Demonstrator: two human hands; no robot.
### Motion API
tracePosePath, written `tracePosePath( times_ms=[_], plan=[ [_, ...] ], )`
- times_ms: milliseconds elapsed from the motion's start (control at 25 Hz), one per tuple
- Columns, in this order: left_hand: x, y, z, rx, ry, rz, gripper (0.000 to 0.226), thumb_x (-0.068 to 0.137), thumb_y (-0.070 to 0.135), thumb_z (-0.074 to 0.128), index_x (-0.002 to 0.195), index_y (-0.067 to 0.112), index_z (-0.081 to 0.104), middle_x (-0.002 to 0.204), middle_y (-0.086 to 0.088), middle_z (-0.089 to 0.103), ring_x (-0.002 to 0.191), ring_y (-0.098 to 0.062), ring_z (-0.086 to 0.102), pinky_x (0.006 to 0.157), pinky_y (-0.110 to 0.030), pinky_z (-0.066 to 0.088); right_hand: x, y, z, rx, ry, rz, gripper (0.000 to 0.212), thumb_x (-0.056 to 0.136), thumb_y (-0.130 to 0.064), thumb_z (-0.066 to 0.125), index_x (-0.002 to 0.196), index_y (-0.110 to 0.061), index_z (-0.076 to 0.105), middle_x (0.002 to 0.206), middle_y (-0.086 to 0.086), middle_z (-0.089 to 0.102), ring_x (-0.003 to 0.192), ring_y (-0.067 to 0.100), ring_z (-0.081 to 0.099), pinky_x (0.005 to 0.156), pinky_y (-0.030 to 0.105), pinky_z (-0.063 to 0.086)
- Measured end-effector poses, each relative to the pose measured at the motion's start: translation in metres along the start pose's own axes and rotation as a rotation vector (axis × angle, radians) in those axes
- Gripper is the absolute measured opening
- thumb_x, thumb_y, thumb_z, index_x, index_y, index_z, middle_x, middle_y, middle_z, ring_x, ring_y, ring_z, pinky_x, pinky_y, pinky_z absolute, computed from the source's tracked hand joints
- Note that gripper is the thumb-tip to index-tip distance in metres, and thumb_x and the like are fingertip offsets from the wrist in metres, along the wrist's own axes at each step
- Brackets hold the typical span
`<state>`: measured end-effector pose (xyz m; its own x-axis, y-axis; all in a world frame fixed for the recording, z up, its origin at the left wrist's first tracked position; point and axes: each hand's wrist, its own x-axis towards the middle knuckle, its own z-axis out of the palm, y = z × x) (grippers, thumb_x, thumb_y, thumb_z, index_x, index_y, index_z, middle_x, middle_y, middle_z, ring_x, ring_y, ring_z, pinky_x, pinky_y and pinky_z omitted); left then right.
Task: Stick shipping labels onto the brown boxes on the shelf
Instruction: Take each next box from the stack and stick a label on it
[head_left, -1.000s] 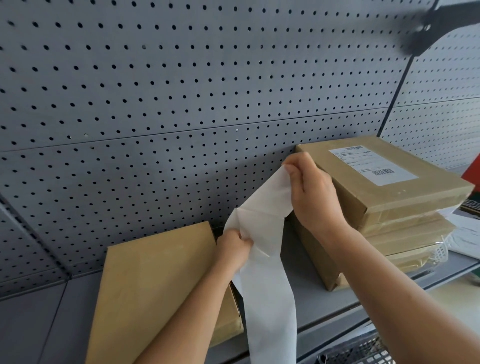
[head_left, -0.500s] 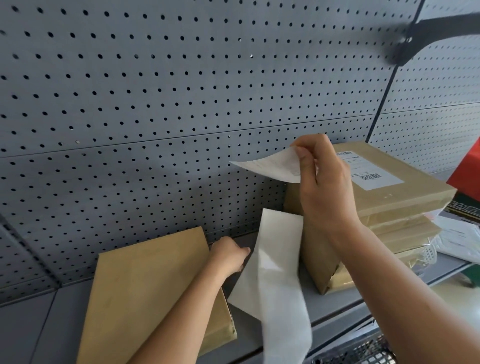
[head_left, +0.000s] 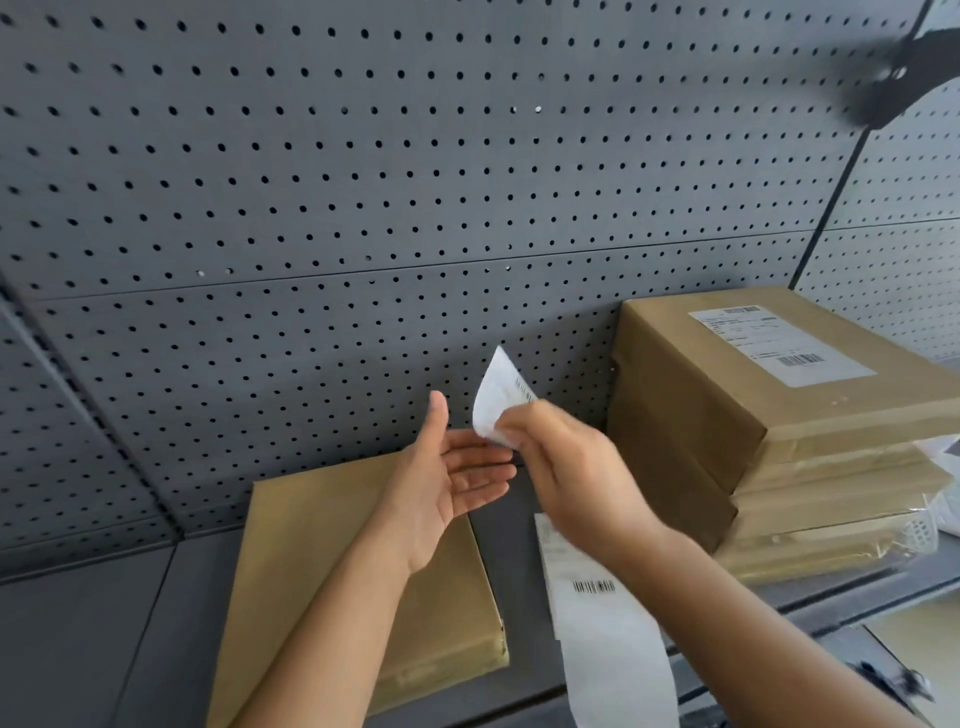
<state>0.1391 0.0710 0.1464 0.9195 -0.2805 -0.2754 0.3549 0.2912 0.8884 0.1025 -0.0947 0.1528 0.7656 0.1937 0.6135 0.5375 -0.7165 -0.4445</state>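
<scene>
White loose label (head_left: 498, 400), curled, pinched in right hand (head_left: 566, 467) above unlabelled brown box (head_left: 311, 545) on shelf (head_left: 104, 623); left hand (head_left: 447, 488) open, fingertips close by. Could fold onto itself or catch skin, then land creased.

boxes (head_left: 691, 395): brown | label (head_left: 501, 397): white, black barcode | pegboard (head_left: 363, 182): grey, dotted

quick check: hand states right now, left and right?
Left hand: open, fingers straight.
Right hand: grip closed, pinching a loose shipping label.
</scene>
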Motion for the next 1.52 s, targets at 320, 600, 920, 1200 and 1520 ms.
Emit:
tracePosePath(
  times_ms=[320, 600, 920, 1200, 1520],
  plan=[
    [-0.009, -0.015, -0.054, 0.075, 0.218, 0.071, 0.018, 0.101, 0.012, 0.059, 0.112, 0.010, 0.073, 0.105, -0.009, 0.080, 0.087, -0.023, 0.076, 0.064, -0.032, 0.059, -0.012, -0.002, 0.048, 0.237, -0.350, 0.063, 0.031, 0.094, -0.045, 0.063, 0.120, -0.028, 0.063, 0.124, -0.017, 0.060, 0.119, 0.000, 0.056, 0.099, 0.026, 0.049],
    [-0.023, -0.017, -0.088, 0.120, 0.346, 0.051, 0.012, 0.099, 0.012, 0.062, 0.105, 0.009, 0.072, 0.098, -0.008, 0.081, 0.091, -0.025, 0.077, 0.071, -0.037, 0.062, 0.007, -0.004, 0.075, 0.637, -0.236, 0.755, 0.032, 0.099, -0.028, 0.061, 0.131, -0.028, 0.058, 0.116, -0.002, 0.070, 0.100, 0.012, 0.070, 0.086, 0.025, 0.057],
    [-0.056, -0.014, -0.121, 0.366, 0.432, 0.057, 0.016, 0.100, 0.020, 0.061, 0.097, 0.012, 0.075, 0.092, 0.004, 0.082, 0.083, -0.014, 0.078, 0.077, -0.039, 0.064, 0.011, -0.030, 0.103, 0.760, -0.256, 0.839, 0.011, 0.096, -0.007, 0.063, 0.107, -0.008, 0.061, 0.088, 0.014, 0.075, 0.080, 0.025, 0.074, 0.065, 0.031, 0.059],
    [-0.070, -0.019, -0.149, 0.827, 0.554, 0.115, 0.022, 0.095, 0.027, 0.067, 0.081, 0.015, 0.077, 0.085, 0.008, 0.079, 0.082, -0.013, 0.073, 0.067, -0.033, 0.056, 0.004, -0.049, 0.120, 0.539, -0.356, 0.728, 0.016, 0.095, -0.009, 0.064, 0.106, -0.019, 0.057, 0.088, 0.016, 0.071, 0.061, 0.008, 0.064, 0.056, 0.021, 0.054],
    [-0.057, -0.027, -0.152, 1.084, 0.616, 0.110, 0.016, 0.088, 0.029, 0.077, 0.098, 0.020, 0.069, 0.080, 0.009, 0.068, 0.073, -0.004, 0.064, 0.053, -0.016, 0.042, -0.003, -0.051, 0.130, 0.263, -0.380, 0.593, 0.017, 0.093, -0.012, 0.061, 0.100, -0.026, 0.055, 0.082, 0.002, 0.067, 0.082, 0.019, 0.064, 0.067, 0.028, 0.052]
  ],
)
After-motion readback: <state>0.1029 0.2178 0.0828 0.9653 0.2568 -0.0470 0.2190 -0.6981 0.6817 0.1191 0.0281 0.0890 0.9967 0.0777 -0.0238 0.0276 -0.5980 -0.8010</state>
